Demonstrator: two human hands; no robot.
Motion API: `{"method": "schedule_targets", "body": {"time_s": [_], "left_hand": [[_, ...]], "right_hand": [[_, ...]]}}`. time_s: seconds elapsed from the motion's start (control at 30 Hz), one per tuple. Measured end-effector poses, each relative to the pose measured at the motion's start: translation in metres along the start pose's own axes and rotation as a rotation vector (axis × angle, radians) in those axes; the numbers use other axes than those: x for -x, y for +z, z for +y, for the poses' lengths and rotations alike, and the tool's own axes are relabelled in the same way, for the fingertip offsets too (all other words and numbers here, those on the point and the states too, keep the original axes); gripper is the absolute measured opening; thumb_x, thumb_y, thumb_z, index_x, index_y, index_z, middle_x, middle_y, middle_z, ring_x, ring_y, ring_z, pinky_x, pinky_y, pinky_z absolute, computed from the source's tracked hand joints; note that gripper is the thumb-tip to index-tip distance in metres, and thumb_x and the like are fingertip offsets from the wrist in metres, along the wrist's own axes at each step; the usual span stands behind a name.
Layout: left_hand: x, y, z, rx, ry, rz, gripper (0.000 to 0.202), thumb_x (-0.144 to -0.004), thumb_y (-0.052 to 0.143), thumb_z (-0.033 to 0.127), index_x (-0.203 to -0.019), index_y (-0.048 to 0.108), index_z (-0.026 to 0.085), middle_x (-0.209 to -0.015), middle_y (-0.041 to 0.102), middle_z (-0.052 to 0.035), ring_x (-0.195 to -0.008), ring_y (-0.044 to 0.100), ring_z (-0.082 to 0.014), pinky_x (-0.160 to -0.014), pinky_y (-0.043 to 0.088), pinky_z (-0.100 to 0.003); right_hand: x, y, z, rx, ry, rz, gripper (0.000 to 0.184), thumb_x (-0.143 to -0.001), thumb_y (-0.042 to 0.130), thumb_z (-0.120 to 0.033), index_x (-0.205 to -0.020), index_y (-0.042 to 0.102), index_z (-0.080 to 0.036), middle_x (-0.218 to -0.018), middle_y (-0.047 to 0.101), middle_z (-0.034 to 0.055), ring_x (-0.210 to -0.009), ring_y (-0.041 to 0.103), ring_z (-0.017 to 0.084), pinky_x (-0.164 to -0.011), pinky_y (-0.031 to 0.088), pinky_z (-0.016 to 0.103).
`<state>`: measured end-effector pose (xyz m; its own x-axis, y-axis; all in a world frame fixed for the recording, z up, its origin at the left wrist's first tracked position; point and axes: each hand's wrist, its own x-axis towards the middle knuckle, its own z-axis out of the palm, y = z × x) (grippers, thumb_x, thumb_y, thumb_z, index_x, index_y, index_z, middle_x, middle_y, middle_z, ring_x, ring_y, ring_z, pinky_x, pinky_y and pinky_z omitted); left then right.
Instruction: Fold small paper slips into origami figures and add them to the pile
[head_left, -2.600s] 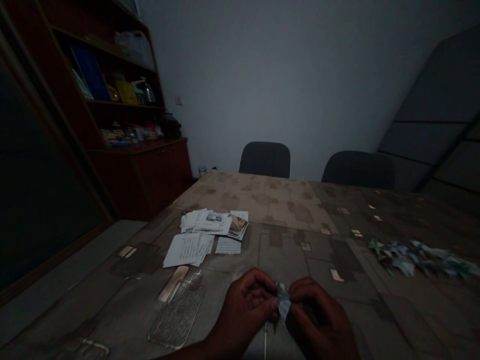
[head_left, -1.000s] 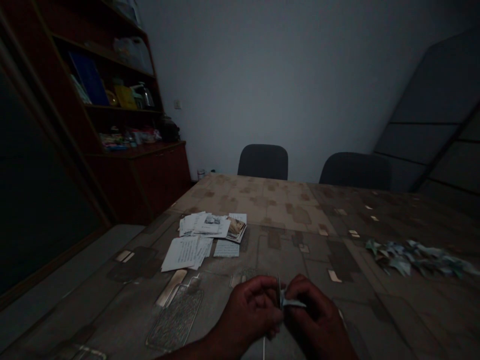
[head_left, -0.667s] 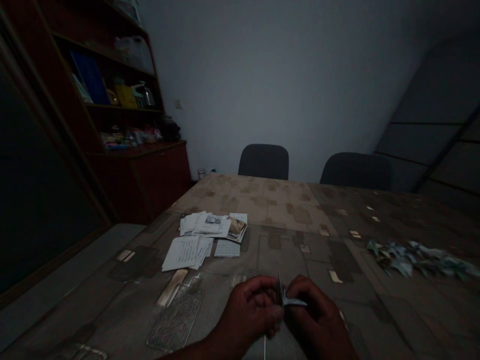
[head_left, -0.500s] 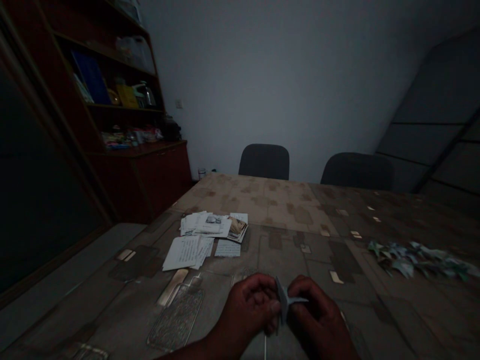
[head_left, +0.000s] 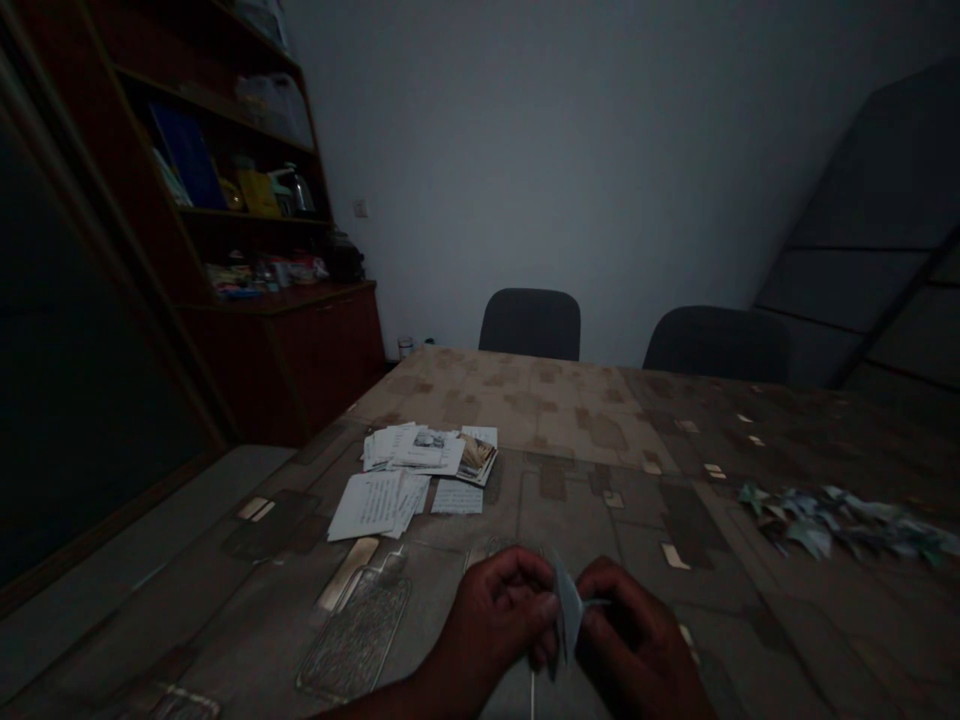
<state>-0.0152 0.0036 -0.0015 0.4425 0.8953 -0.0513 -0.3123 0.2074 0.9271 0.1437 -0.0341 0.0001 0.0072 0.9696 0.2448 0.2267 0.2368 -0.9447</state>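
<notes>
Low over the near edge of the table, my left hand (head_left: pixel 495 620) and my right hand (head_left: pixel 634 645) meet around a small folded piece of pale paper (head_left: pixel 568 612). Both hands are closed, pinching it between thumb and fingers. A thin upright flap of the paper sticks up between them, and a narrow point juts right over my right fingers. The room is dim, so the folds are hard to make out.
The table (head_left: pixel 570 420) has a patterned brown cover. Sheets of paper (head_left: pixel 420 470) lie spread to the left. A heap of small folded paper pieces (head_left: pixel 840 518) sits at right. Two dark chairs (head_left: pixel 529 322) stand behind; a wooden shelf unit (head_left: pixel 247 250) is at left.
The paper piece has been turned and worked between my fingers, from a crumpled wad to a shape with an upright flap. My hands stayed in the same spot.
</notes>
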Motion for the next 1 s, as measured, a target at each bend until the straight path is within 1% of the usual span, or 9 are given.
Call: {"method": "schedule_targets", "body": {"time_s": [0.13,0.3,0.37,0.5,0.6,0.7,0.83,0.93,1.0], "left_hand": [[-0.002,-0.002,-0.002,0.021,0.013,-0.02,0.041,-0.066,0.078,0.049,-0.074,0.057,0.015,-0.048,0.059,0.0025,-0.04,0.051,-0.0082,-0.043,0.038,-0.019],[0.0,-0.003,0.001,-0.006,0.032,-0.002,0.04,-0.07,0.076,0.049,-0.074,0.057,0.015,-0.049,0.059,0.0023,-0.043,0.051,-0.0084,-0.046,0.038,-0.019],[0.0,-0.003,0.002,-0.021,0.029,-0.004,0.038,-0.072,0.075,0.048,-0.075,0.057,0.014,-0.049,0.059,0.0021,-0.043,0.051,-0.0087,-0.047,0.038,-0.02],[0.002,-0.002,0.003,-0.05,0.026,0.007,0.034,-0.076,0.071,0.045,-0.076,0.058,0.014,-0.05,0.059,0.0014,-0.045,0.052,-0.0093,-0.049,0.039,-0.021],[0.003,0.0,0.004,-0.057,0.035,0.034,0.032,-0.076,0.071,0.043,-0.078,0.058,0.014,-0.053,0.059,0.0015,-0.047,0.052,-0.0098,-0.05,0.04,-0.021],[0.005,0.002,0.005,-0.074,0.035,0.047,0.031,-0.074,0.073,0.04,-0.082,0.059,0.013,-0.056,0.059,0.0019,-0.049,0.052,-0.0102,-0.051,0.041,-0.022],[0.006,0.002,0.003,-0.1,0.038,0.062,0.029,-0.07,0.076,0.034,-0.084,0.06,0.015,-0.056,0.053,0.0053,-0.05,0.05,-0.0093,-0.05,0.039,-0.021],[0.007,0.002,0.002,-0.135,0.055,0.054,0.026,-0.074,0.074,0.036,-0.084,0.061,0.015,-0.058,0.053,0.0048,-0.052,0.05,-0.0095,-0.051,0.039,-0.02],[0.008,0.002,0.004,-0.138,0.056,0.042,0.03,-0.076,0.072,0.04,-0.086,0.061,0.014,-0.059,0.055,0.0035,-0.053,0.052,-0.0102,-0.052,0.04,-0.021]], "right_hand": [[0.002,0.0,0.0,0.015,-0.009,0.003,0.022,-0.085,0.057,-0.041,-0.075,0.063,-0.022,-0.066,0.058,-0.001,-0.062,0.055,0.017,-0.055,0.042,0.023],[0.007,-0.002,-0.004,0.0,0.071,0.083,0.03,-0.089,0.051,-0.051,-0.094,0.065,-0.026,-0.068,0.059,-0.0013,-0.062,0.055,0.017,-0.057,0.043,0.025],[0.008,0.0,-0.004,0.005,0.077,0.102,0.031,-0.087,0.053,-0.053,-0.096,0.064,-0.026,-0.068,0.059,-0.0016,-0.063,0.056,0.018,-0.059,0.044,0.026],[0.009,0.004,-0.001,0.056,0.08,0.098,0.025,-0.081,0.061,-0.048,-0.089,0.064,-0.024,-0.063,0.055,-0.003,-0.061,0.056,0.018,-0.058,0.045,0.026],[0.008,0.005,-0.002,0.072,0.072,0.108,0.022,-0.079,0.064,-0.044,-0.088,0.064,-0.023,-0.062,0.054,-0.0034,-0.059,0.055,0.017,-0.054,0.045,0.025],[0.008,0.004,-0.006,0.094,0.019,0.123,0.017,-0.079,0.066,-0.04,-0.086,0.065,-0.024,-0.061,0.054,-0.0037,-0.057,0.055,0.016,-0.054,0.045,0.024],[0.007,0.004,-0.012,0.139,-0.067,0.113,0.01,-0.078,0.068,-0.034,-0.082,0.066,-0.025,-0.065,0.06,-0.0029,-0.058,0.059,0.016,-0.058,0.047,0.024],[0.007,0.004,-0.013,0.15,-0.093,0.087,0.01,-0.079,0.068,-0.035,-0.081,0.066,-0.025,-0.066,0.062,-0.0021,-0.058,0.06,0.016,-0.058,0.048,0.024],[0.007,0.004,-0.011,0.143,-0.086,0.075,0.012,-0.08,0.066,-0.036,-0.081,0.066,-0.024,-0.065,0.061,-0.0022,-0.058,0.059,0.016,-0.058,0.047,0.023]]}}
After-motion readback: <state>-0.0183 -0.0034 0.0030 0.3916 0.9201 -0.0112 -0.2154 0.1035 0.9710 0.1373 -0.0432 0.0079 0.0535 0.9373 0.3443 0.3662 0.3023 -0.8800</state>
